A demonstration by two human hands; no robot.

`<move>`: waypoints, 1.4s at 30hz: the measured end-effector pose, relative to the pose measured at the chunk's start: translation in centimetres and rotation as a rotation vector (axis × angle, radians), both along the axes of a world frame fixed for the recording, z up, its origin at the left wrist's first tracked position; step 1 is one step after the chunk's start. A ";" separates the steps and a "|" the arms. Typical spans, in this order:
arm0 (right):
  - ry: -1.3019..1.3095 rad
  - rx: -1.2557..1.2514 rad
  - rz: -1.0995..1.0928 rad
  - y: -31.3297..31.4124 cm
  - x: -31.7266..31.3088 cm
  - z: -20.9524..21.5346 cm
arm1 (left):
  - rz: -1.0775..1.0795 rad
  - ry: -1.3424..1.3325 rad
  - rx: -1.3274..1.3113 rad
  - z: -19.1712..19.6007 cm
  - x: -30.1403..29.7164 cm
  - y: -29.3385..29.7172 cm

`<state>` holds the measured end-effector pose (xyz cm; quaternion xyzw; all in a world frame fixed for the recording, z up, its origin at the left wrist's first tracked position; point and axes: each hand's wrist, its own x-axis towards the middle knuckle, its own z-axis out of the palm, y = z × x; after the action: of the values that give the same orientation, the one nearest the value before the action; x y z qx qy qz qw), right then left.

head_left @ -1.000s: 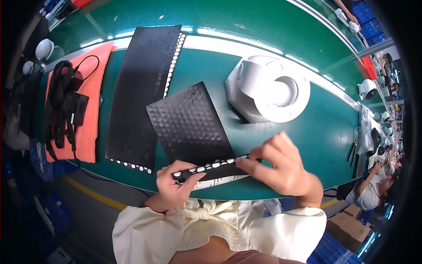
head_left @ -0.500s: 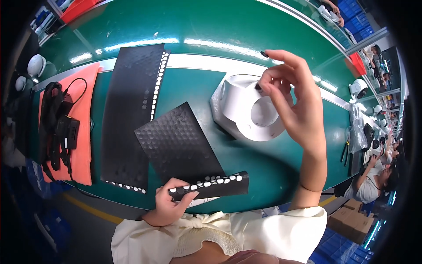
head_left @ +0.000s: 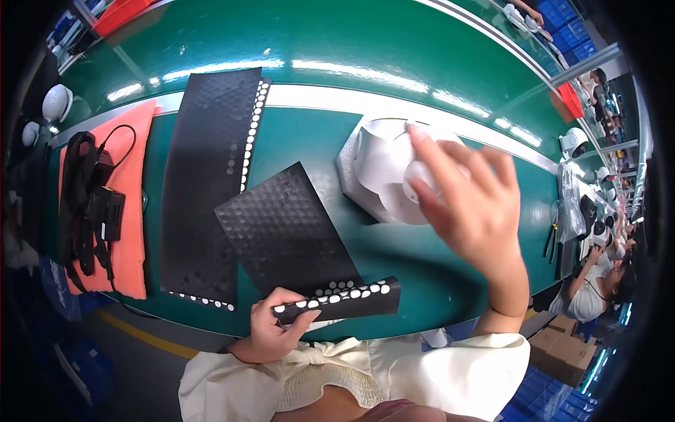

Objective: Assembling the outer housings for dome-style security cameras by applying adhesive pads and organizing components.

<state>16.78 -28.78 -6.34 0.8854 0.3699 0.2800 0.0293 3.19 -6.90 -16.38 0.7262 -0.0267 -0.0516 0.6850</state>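
My left hand (head_left: 273,329) is closed on the curled edge of a black sheet of round pads (head_left: 344,304), whose bent strip shows white round spots. The sheet's flat part (head_left: 281,225), covered in small round bumps, lies on the bench. Fingers apart, my right hand (head_left: 467,197) hovers over a white rounded housing (head_left: 380,158), the index fingertip at its upper rim. The hand is somewhat blurred and hides the housing's right side; no pad shows on its fingers. The housing rests on a pale angular base (head_left: 348,172).
A longer black sheet (head_left: 204,183) lies to the left. Beyond it, black cables and adapters (head_left: 105,211) rest on an orange foam mat (head_left: 133,239). A white rail (head_left: 316,97) crosses behind the housing. Pliers (head_left: 550,240) and a clear bag (head_left: 571,218) lie at the right.
My right hand has come down and forward to the housing's rim. The small black pad on its index fingertip no longer shows. My left hand keeps its hold on the sheet.
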 end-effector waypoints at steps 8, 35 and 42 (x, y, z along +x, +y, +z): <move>0.596 0.668 -0.096 -4.2 1.0 0.1 | -0.026 0.022 -0.011 0.0 0.0 0.0; 0.744 0.298 0.366 3.7 -6.1 -2.2 | 0.026 -0.101 0.132 -0.2 0.4 -0.3; 0.935 0.359 0.385 5.5 -6.0 -3.1 | 0.002 -0.223 0.152 -0.9 0.2 -0.1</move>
<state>10.74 -23.24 -9.46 0.8229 0.4455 -0.0849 -0.3423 3.41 -6.97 -17.25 0.7774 -0.0979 0.0281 0.6207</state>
